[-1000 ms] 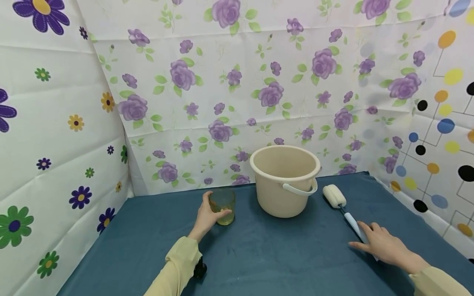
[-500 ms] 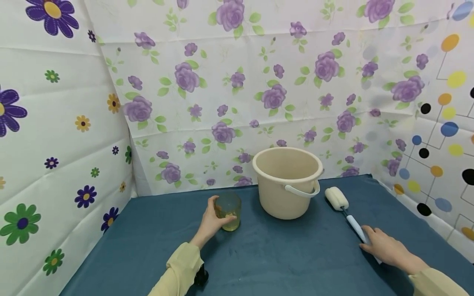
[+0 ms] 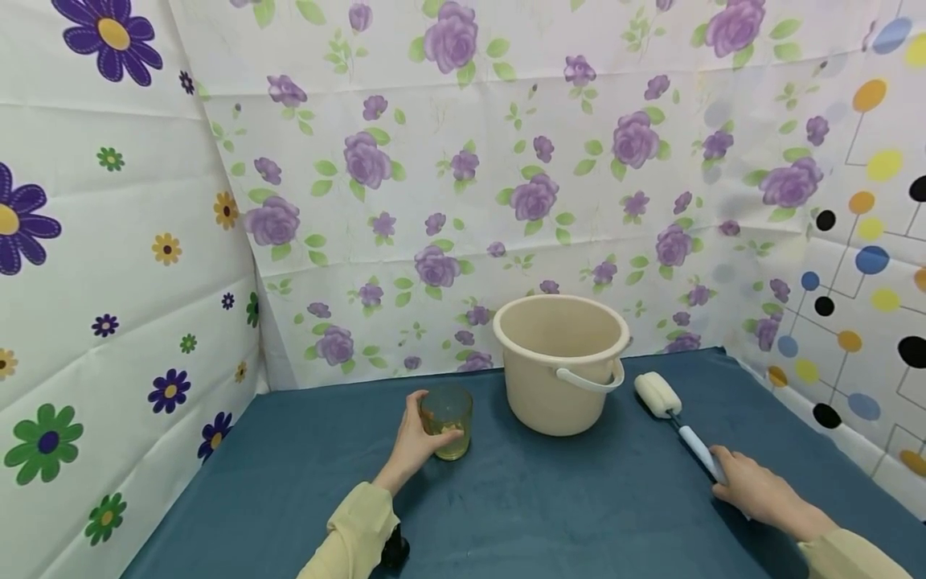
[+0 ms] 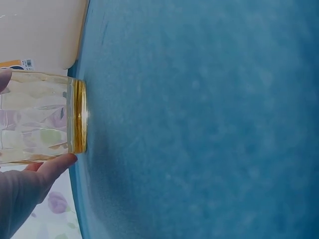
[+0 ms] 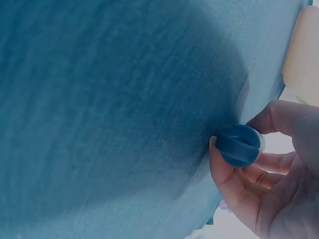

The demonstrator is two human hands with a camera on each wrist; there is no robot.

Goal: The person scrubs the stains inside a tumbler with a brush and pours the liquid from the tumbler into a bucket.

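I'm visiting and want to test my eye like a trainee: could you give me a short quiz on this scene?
1. What does the person's left grip hold?
2. True or false: the bucket has its carrying handle lowered.
3. Where does the right grip hold the brush: (a) white head, (b) narrow neck, (c) long handle?

Key: 1. A yellow-tinted glass. 2. True. 3. c.
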